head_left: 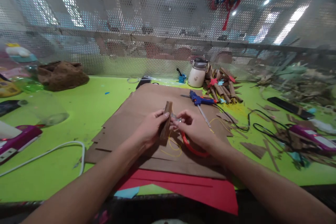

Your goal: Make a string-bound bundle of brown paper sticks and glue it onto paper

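My left hand (151, 127) is closed around a narrow brown cardboard strip (167, 119), held upright over a brown paper sheet (136, 119). My right hand (193, 127) pinches a small shiny thing at the strip's right side; I cannot make out what it is. Under my right hand lie red-handled scissors (193, 147) and a thin yellow thread (173, 147). A blue glue gun (201, 100) lies on the brown sheet just beyond my hands.
Red paper (194, 187) lies at the near edge of the green table (86, 112). White cable (52, 152) and a pink device (18, 140) sit left. Cardboard rolls (222, 85), a white jar (196, 73), black cables (259, 126) and scraps lie right. A perforated metal screen (147, 24) stands behind.
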Motion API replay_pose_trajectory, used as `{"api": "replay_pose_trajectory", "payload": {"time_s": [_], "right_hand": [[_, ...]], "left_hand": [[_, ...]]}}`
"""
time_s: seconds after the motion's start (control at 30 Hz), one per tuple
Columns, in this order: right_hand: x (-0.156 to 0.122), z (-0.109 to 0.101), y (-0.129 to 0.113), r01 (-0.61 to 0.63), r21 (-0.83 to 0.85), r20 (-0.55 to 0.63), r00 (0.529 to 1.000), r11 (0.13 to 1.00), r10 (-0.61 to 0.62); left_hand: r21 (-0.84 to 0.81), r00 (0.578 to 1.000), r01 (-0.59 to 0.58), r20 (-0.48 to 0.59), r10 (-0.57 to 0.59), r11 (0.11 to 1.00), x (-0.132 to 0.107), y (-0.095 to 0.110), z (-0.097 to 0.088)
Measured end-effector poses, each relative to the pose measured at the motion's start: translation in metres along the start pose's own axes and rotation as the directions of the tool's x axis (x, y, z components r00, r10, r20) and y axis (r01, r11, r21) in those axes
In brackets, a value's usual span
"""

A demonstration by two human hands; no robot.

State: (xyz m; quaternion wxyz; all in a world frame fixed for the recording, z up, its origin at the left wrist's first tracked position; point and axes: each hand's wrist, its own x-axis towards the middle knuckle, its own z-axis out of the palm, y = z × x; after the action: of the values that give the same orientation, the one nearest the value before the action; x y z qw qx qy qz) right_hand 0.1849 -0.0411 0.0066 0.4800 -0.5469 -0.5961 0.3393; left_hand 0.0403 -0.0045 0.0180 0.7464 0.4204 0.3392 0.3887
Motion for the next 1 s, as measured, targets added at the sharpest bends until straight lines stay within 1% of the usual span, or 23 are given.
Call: {"api": "replay_pose_trajectory", "payload": {"time_s": [0.1, 0.23, 0.4, 0.47, 0.57, 0.6, 0.67, 0.77, 0.83, 0.9, 1.0], "right_hand": [[0.009, -0.016, 0.002, 0.077, -0.174, -0.021, 0.996, 0.982, -0.082], [0.018, -0.028, 0.011, 0.098, -0.239, 0.002, 0.995, 0.966, -0.101], [0.021, -0.028, 0.016, 0.146, -0.304, -0.001, 0.988, 0.941, -0.154], [0.022, -0.025, 0.02, 0.16, -0.293, -0.003, 0.986, 0.943, -0.168], [0.024, -0.018, 0.028, 0.148, -0.241, 0.05, 0.989, 0.959, -0.141], [0.025, -0.017, 0.029, 0.139, -0.226, 0.064, 0.99, 0.964, -0.128], [0.026, -0.016, 0.03, 0.13, -0.237, 0.06, 0.991, 0.963, -0.119], [0.031, -0.025, 0.023, 0.142, -0.361, 0.001, 0.988, 0.922, -0.152], [0.039, -0.038, 0.017, 0.15, -0.442, -0.039, 0.982, 0.884, -0.187], [0.053, -0.056, 0.012, 0.134, -0.494, -0.081, 0.977, 0.859, -0.199], [0.088, -0.086, 0.01, 0.05, -0.565, -0.17, 0.97, 0.824, -0.175]], "left_hand": [[0.003, 0.996, -0.075, -0.049, 0.075, 0.997, 0.002, 0.009, -0.006], [-0.009, 0.974, -0.167, -0.156, 0.163, 0.986, 0.006, 0.025, -0.015], [-0.067, 0.929, -0.309, -0.233, 0.287, 0.949, 0.004, 0.045, -0.022], [-0.075, 0.915, -0.341, -0.254, 0.313, 0.937, 0.001, 0.051, -0.023], [-0.093, 0.902, -0.37, -0.277, 0.332, 0.925, -0.002, 0.055, -0.025], [-0.103, 0.901, -0.373, -0.279, 0.334, 0.922, -0.002, 0.055, -0.025], [-0.119, 0.913, -0.349, -0.265, 0.309, 0.93, -0.001, 0.052, -0.026], [-0.123, 0.951, -0.241, -0.226, 0.209, 0.963, 0.001, 0.044, -0.026], [-0.124, 0.966, -0.193, -0.198, 0.166, 0.973, 0.003, 0.037, -0.024], [-0.123, 0.971, -0.173, -0.187, 0.149, 0.977, 0.004, 0.03, -0.023], [-0.105, 0.98, -0.139, -0.159, 0.121, 0.985, 0.004, 0.023, -0.021]]}}
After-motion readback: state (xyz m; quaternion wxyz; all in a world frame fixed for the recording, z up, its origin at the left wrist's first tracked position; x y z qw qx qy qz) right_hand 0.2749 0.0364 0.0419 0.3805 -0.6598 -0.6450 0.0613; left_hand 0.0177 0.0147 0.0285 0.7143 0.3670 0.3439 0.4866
